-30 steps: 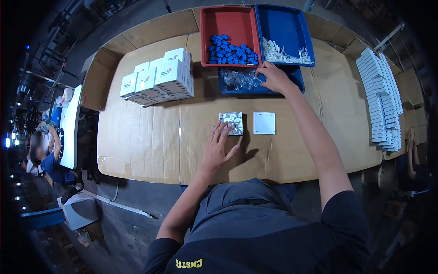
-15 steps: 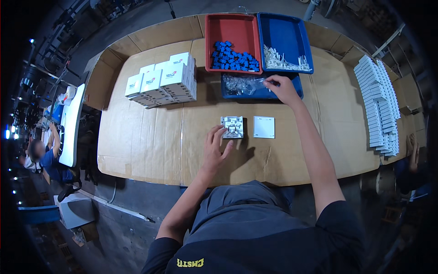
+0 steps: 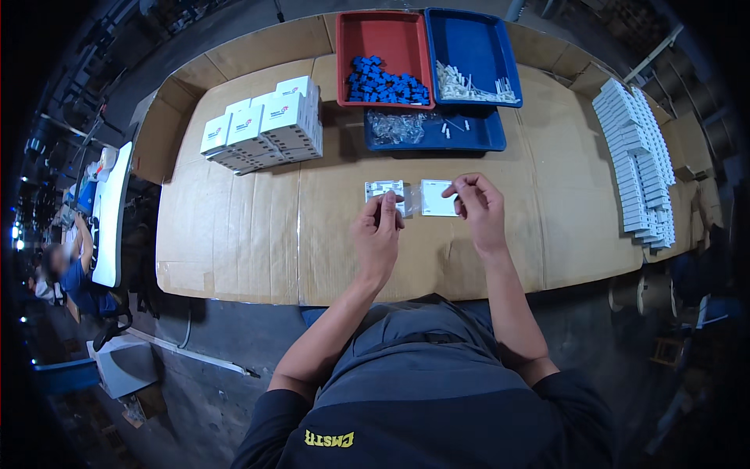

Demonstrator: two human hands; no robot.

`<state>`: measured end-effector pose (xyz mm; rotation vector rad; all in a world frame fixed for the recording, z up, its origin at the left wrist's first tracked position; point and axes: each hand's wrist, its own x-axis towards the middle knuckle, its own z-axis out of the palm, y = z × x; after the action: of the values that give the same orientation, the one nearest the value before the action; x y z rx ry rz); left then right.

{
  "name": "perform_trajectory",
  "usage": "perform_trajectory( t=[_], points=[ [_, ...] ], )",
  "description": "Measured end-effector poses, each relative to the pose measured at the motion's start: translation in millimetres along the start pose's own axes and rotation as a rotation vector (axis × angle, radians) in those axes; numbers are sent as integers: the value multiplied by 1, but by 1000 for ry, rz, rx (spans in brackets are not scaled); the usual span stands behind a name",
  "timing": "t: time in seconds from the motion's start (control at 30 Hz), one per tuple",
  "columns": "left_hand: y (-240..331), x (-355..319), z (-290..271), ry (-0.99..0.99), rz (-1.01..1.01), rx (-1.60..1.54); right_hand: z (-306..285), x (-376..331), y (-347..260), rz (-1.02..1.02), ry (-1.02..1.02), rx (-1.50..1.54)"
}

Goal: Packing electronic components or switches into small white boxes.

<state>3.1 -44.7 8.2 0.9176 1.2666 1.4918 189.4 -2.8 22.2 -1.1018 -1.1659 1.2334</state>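
Note:
A small clear plastic bag [image 3: 415, 198] shows faintly between my two hands, above the cardboard tabletop. My left hand [image 3: 378, 238] is closed, thumb against fingers, apparently on the bag's left end. Just behind it lies a square white fitting with metallic parts [image 3: 382, 187], partly covered by my fingers. My right hand [image 3: 480, 209] is closed in a pinch; what its fingertips hold, if anything, is too small to make out. Partly behind those fingertips, a flat square white panel [image 3: 437, 205] rests on the cardboard.
A red tray [image 3: 383, 39] of blue pieces and a blue tray [image 3: 469, 43] of white pieces stand at the back. Before them is a shallower blue tray [image 3: 476, 141] with clear bags. Stacked white boxes [image 3: 266, 129] stand left, rows of white parts [image 3: 637, 164] right. Another person [image 3: 74, 262] works far left.
My right hand has come back from the shallow blue tray with a clear bag, toward my left hand. The left hand has closed. The whole view has shifted slightly.

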Motion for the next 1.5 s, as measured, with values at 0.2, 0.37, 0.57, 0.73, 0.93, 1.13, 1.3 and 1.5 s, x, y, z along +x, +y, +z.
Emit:
perform_trajectory(
  t=[0.2, 0.37, 0.57, 0.73, 0.93, 1.13, 1.3, 1.5],
  points=[
    [9, -20, 11, -99, 14, 21, 33, -27, -14, 48, -163, -27],
    [8, -24, 22, -100, -24, -17, 28, -29, -12, -5, -54, -3],
    [7, -27, 33, -112, -160, -113, 14, -33, -9, 40, 38, 46],
    [8, -27, 44, -109, -221, -111, 1, -31, -5, 102, 7, 187],
    [1, -20, 41, -146, -223, -202, -16, -24, -7, 93, 113, 187],
    [-1, -26, 52, -184, -185, -138, -24, -22, -3, 75, 72, 172],
    [3, -24, 45, -100, -203, -118, -21, -20, 1, -27, 136, 61],
    [-5, -17, 33, -36, -193, -117, -9, -35, -18, -458, 4, -408]
  ],
)
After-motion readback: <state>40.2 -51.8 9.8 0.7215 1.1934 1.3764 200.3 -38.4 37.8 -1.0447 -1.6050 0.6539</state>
